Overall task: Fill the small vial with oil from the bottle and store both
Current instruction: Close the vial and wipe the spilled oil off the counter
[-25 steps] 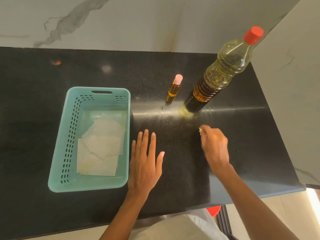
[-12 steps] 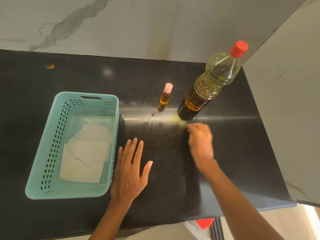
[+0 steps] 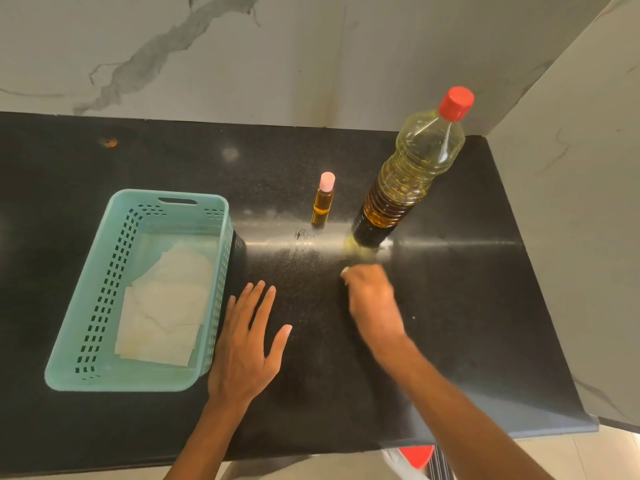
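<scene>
The small vial (image 3: 323,202), amber oil inside and a pink cap on, stands upright at mid-counter. To its right stands the tall oil bottle (image 3: 412,174) with its red cap on. My right hand (image 3: 372,299) is blurred just in front of the bottle's base, fingers closed around a small white scrap of tissue (image 3: 344,271) pressed to the counter. My left hand (image 3: 247,348) lies flat on the black counter (image 3: 467,306), fingers spread, holding nothing, right beside the basket.
A teal perforated basket (image 3: 121,382) sits at the left with white tissues (image 3: 166,306) lying in its bottom. Oily smears (image 3: 301,237) shine in front of the vial. Marble walls close off the back and right. The counter's front edge is near my arms.
My right hand has shifted left and forward along the counter in front of the bottle's base, rubbing with the tissue. My left hand stays flat. The camera view has shifted.
</scene>
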Tool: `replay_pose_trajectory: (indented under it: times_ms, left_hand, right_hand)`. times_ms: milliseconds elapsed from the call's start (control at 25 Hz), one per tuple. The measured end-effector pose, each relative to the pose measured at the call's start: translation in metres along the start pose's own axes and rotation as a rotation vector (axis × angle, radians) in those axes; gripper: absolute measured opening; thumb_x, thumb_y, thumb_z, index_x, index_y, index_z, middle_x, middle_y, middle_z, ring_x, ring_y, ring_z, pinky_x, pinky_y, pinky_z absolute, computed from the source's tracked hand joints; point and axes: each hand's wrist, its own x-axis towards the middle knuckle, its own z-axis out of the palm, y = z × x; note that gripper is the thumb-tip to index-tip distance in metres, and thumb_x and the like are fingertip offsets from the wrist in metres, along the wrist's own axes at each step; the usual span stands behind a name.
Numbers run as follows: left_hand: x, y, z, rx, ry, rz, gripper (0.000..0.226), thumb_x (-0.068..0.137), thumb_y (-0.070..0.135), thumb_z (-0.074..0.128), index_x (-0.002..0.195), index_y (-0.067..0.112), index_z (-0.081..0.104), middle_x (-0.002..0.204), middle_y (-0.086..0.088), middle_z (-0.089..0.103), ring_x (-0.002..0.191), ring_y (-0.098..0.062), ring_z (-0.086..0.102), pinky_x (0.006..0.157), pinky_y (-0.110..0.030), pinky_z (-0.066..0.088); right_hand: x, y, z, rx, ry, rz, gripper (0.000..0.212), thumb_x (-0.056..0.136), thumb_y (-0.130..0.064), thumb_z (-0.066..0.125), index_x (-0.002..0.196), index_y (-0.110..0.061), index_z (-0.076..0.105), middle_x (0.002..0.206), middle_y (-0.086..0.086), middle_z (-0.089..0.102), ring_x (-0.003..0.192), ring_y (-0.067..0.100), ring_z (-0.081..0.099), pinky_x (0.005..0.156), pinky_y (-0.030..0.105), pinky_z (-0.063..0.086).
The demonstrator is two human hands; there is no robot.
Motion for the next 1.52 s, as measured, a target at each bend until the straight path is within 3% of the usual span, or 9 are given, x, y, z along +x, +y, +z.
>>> replay_pose_trajectory:
  times_ms: [120,240,320,560,760,960,1160,1360,1520]
  left_hand:
    - [0.000,0.000,0.001,0.013,0.002,0.000,0.065,0.101,0.053,0.036,0.150,0.012,0.044,0.158,-0.008,0.041,0.150,-0.025,0.031,0.123,-0.050,0.026]
    - [0.000,0.000,0.001,0.026,0.008,-0.004,0.064,0.101,0.054,0.036,0.149,0.012,0.044,0.157,-0.009,0.042,0.150,-0.025,0.032,0.123,-0.050,0.027]
    - [0.000,0.000,0.001,0.031,0.010,-0.005,0.065,0.101,0.055,0.035,0.149,0.013,0.044,0.157,-0.009,0.042,0.150,-0.026,0.032,0.123,-0.050,0.027]
    - [0.000,0.000,0.000,0.039,0.024,-0.015,0.059,0.102,0.045,0.039,0.149,0.010,0.045,0.157,-0.010,0.043,0.150,-0.026,0.033,0.124,-0.044,0.024]
    - [0.000,0.002,-0.002,0.041,0.014,-0.027,0.061,0.104,0.047,0.032,0.152,0.010,0.039,0.159,-0.009,0.039,0.151,-0.025,0.031,0.123,-0.045,0.027]
    - [-0.001,0.002,-0.002,0.034,0.015,-0.017,0.060,0.103,0.037,0.038,0.154,0.007,0.033,0.162,-0.010,0.033,0.153,-0.025,0.025,0.125,-0.044,0.024]
    - [0.000,0.003,-0.001,0.038,0.005,-0.024,0.060,0.103,0.040,0.038,0.154,0.009,0.034,0.161,-0.010,0.035,0.152,-0.026,0.027,0.124,-0.045,0.027]
    - [0.000,0.002,-0.001,0.030,0.002,-0.023,0.059,0.103,0.040,0.038,0.154,0.009,0.035,0.161,-0.010,0.035,0.152,-0.026,0.028,0.123,-0.046,0.027]
    - [-0.001,0.002,0.000,0.046,0.005,-0.023,0.059,0.105,0.044,0.033,0.153,0.010,0.038,0.160,-0.009,0.038,0.150,-0.027,0.032,0.123,-0.044,0.027]
  right_hand:
    - [-0.028,0.030,-0.024,-0.021,0.094,-0.101,0.025,0.094,-0.012,0.050,0.096,-0.005,0.074,0.089,0.009,0.069,0.084,0.022,0.061,0.077,0.030,0.051]
    - [0.017,0.083,-0.057,-0.215,0.209,0.139,0.018,0.080,0.007,0.060,0.071,-0.002,0.072,0.065,0.015,0.066,0.065,0.036,0.060,0.059,0.039,0.051]
    - [0.050,0.057,-0.049,-0.222,0.234,0.188,0.021,0.073,0.012,0.059,0.070,-0.004,0.072,0.068,0.016,0.066,0.067,0.036,0.061,0.059,0.037,0.049]
    - [-0.003,-0.021,0.023,-0.031,0.079,-0.334,0.016,0.080,0.002,0.073,0.094,-0.006,0.075,0.078,0.008,0.065,0.077,0.026,0.060,0.065,0.031,0.052]
    - [0.064,-0.005,0.007,-0.181,0.160,-0.008,0.011,0.084,0.003,0.065,0.086,-0.005,0.073,0.081,0.010,0.063,0.079,0.026,0.057,0.067,0.036,0.050]
    - [0.048,-0.063,0.045,-0.176,0.005,-0.404,0.017,0.082,0.002,0.066,0.093,-0.009,0.071,0.082,0.006,0.064,0.084,0.023,0.058,0.065,0.031,0.051]
    - [0.088,-0.054,0.027,-0.183,0.141,-0.150,0.012,0.084,0.002,0.065,0.081,-0.008,0.070,0.074,0.008,0.064,0.077,0.025,0.056,0.064,0.036,0.051]
    - [0.036,-0.062,0.044,-0.151,0.013,-0.467,0.021,0.081,0.000,0.071,0.100,-0.008,0.074,0.085,0.006,0.070,0.084,0.022,0.060,0.072,0.031,0.053]
    - [0.032,-0.003,0.009,-0.152,0.179,-0.329,0.022,0.075,0.009,0.075,0.092,-0.005,0.077,0.081,0.008,0.072,0.079,0.028,0.062,0.067,0.039,0.057]
